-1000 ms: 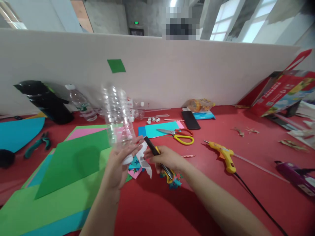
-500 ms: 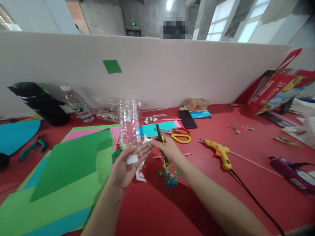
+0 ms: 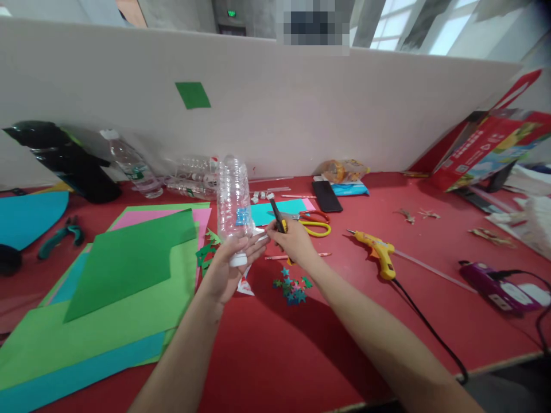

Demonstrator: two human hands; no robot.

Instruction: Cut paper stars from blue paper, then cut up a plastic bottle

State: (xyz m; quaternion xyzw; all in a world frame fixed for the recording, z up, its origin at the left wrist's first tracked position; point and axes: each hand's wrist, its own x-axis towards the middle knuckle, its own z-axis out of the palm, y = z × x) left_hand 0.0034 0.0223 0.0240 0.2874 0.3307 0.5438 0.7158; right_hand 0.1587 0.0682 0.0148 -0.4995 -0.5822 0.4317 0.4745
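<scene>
My left hand (image 3: 230, 267) holds a clear plastic bottle (image 3: 232, 192) near its neck. Its white cap (image 3: 238, 260) points toward me, and the thumb lies over the bottle while the fingers reach out to the right. Closed around a black and yellow utility knife (image 3: 279, 219) is my right hand (image 3: 293, 238), its fingertips close to those of the left. Red and yellow scissors (image 3: 317, 229) lie just beyond the right hand. Below it on the red table is a small heap of coloured paper stars (image 3: 293, 290).
Sheets of coloured paper (image 3: 129, 264) cover the left side, with pliers (image 3: 62, 236) beside them. A yellow glue gun (image 3: 376, 252) with a cord lies to the right. Behind are a black phone (image 3: 327, 196), bottles (image 3: 133, 166) and a white partition (image 3: 267, 103).
The view has tilted down and shifted slightly, so the table sits higher. The bottle has moved a little to the right; both hands keep their holds.
</scene>
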